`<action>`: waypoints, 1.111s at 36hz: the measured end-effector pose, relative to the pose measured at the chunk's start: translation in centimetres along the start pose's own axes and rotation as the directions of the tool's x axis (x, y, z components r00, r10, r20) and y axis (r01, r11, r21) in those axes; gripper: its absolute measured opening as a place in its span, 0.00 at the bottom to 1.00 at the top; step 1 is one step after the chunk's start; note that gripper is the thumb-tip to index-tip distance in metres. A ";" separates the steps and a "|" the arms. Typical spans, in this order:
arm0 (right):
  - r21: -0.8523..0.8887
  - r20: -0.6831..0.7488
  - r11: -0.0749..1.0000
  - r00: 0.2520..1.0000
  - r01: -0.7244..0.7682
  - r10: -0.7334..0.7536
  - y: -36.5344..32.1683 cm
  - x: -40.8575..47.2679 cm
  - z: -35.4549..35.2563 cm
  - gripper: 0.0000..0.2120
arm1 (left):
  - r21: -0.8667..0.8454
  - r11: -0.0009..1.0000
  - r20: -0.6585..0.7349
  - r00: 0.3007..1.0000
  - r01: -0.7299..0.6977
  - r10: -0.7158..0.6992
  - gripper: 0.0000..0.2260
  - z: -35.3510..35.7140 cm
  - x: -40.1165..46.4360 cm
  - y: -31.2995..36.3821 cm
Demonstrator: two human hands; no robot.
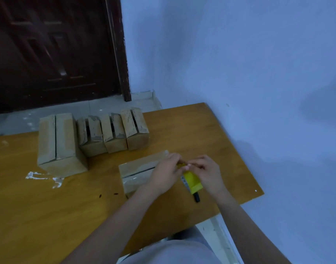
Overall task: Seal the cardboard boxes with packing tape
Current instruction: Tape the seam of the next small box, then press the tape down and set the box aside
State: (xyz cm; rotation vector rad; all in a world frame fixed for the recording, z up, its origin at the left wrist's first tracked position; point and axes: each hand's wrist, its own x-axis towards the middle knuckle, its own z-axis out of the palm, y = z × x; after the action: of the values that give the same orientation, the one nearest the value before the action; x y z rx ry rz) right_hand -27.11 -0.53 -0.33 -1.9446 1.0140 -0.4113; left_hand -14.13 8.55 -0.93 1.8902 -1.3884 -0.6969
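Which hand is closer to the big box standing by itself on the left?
Left. The left hand lies over the near box, on the side toward the big box. The right hand is farther right, at the yellow tape dispenser. Neither touches the big box.

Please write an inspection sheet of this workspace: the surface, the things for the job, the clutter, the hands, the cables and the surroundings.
Surface: wooden table, with dark specks near the front box.
Job's things: one large box and three small boxes in a row at the back, top flaps showing open seams; one box in front of the person, its slit visible; yellow tape dispenser beside it.
Clutter: white tape scraps stuck on the table.
Hands: left hand and right hand meet at the dispenser's top; grip unclear.
Cables: nothing seen.
Surroundings: dark door, blue wall, tiled floor.
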 end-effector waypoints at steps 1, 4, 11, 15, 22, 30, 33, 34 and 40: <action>0.016 -0.017 1.000 1.000 0.008 -0.007 -0.4 0.1 -0.2 0.04 | -0.066 0.998 -0.049 0.999 0.017 -0.020 0.11 0.0 0.2 0.3; 0.019 -0.050 1.000 0.999 0.004 -0.003 -1.2 0.5 -0.5 0.06 | -0.134 0.990 -0.093 0.994 0.044 -0.056 0.10 -0.3 0.8 0.8; 0.194 -0.055 0.980 0.997 -0.038 0.049 -3.0 0.9 -0.5 0.14 | -0.094 0.990 -0.180 0.976 0.108 -0.124 0.14 -1.7 1.6 0.9; 0.365 0.065 0.930 0.998 -0.038 0.015 -4.4 -0.1 -1.6 0.10 | -0.465 0.821 -0.107 0.899 0.332 -0.424 0.14 -3.5 2.7 1.1; 0.398 0.186 0.913 0.966 0.091 -0.178 -4.4 -0.6 -2.2 0.11 | -0.518 0.717 0.137 0.873 0.466 -0.469 0.14 -4.8 5.4 0.7; -0.069 0.198 0.971 0.951 -0.230 0.239 -1.8 -1.7 -0.3 0.22 | -0.207 0.913 -0.103 0.920 0.352 -0.378 0.13 -5.8 8.6 -2.0; -0.164 0.193 0.955 0.941 -0.249 0.278 -0.4 -1.9 0.5 0.22 | -0.102 0.923 -0.091 0.921 0.371 -0.380 0.13 -4.3 7.6 -3.2; -0.141 0.207 0.955 0.935 -0.262 0.287 -0.3 -2.0 0.9 0.22 | -0.102 0.923 -0.093 0.920 0.371 -0.380 0.13 -3.8 7.4 -3.9; -0.103 0.210 0.942 0.919 -0.319 0.334 -0.2 -2.5 2.5 0.23 | -0.164 0.917 -0.116 0.916 0.363 -0.384 0.14 -2.0 7.0 -5.9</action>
State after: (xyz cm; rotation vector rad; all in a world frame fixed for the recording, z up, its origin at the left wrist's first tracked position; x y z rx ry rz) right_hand -26.97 2.93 -1.29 -1.7867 1.1870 0.0324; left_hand -7.09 3.46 -4.50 2.0703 -0.8683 -0.7967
